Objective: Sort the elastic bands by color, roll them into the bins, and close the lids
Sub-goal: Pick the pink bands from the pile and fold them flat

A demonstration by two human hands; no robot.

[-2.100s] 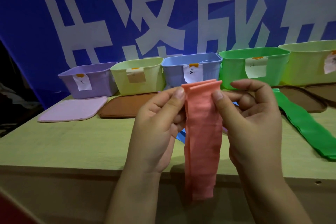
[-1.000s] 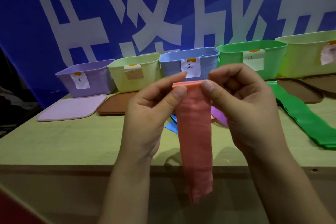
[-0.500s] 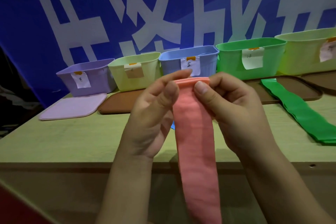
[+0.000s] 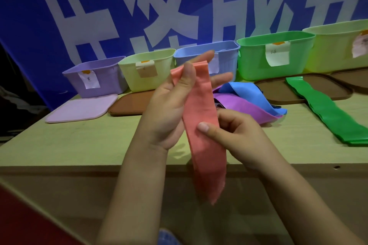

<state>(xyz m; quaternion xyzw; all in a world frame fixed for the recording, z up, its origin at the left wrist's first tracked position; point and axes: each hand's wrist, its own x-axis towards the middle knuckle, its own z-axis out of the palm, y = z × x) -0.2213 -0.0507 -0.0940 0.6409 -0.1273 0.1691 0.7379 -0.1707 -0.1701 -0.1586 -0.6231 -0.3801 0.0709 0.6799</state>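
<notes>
Head view. The left hand (image 4: 169, 109) holds the upper end of a long salmon-pink elastic band (image 4: 201, 125), its thumb pressed across the front of the strip and its extended fingers behind it; how those fingers meet the band is hidden by the strip itself. The right hand (image 4: 237, 135) pinches the same band lower down, thumb on the front, curled fingers behind. The band hangs below both hands, past the front edge of the pale wooden surface (image 4: 69, 145).

Beyond the right hand lies a loose heap of bands: a blue elastic band (image 4: 249, 93) over a purple elastic band (image 4: 245, 107), with a dark item between them too small to identify. Farther right of that hand, a stack of green elastic bands (image 4: 326, 109) runs from a brown flat lid (image 4: 278, 93) toward the frame edge, where it is cut off.

Behind both hands stands a row of labelled plastic bins: lilac bin (image 4: 99, 77), pale yellow bin (image 4: 147, 69), light blue bin (image 4: 225, 55) partly masked by the left fingers, green bin (image 4: 276, 55), and a yellow-green bin (image 4: 336, 47) cropped at right. The label writing is illegible. Left of the left hand lie a lilac flat lid (image 4: 81, 109) and a second brown lid (image 4: 131, 103).
</notes>
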